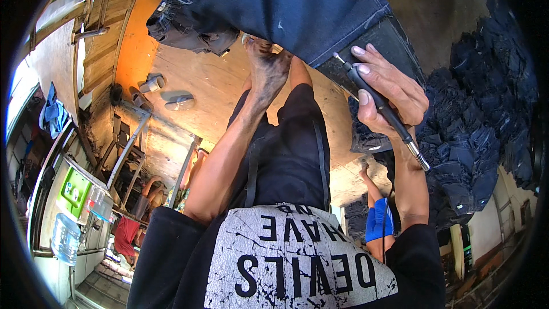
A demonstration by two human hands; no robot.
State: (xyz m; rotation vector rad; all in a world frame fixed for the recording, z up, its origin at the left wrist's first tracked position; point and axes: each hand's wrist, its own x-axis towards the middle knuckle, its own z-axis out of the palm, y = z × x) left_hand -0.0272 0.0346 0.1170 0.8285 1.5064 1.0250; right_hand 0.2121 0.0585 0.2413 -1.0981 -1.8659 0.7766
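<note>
Your right hand (403, 94), right of centre in the frame, is closed around a black pen tool (390, 115); its thin tip points to the upper left, near the lower edge of the blue denim (274, 11). That denim spreads across the top centre. Your left hand (267, 71) is just under its edge, fingers bent; you cannot tell whether it grips the cloth. A dark denim pile (463, 131) fills the right side; a sandal (180, 103) lies left of centre.
</note>
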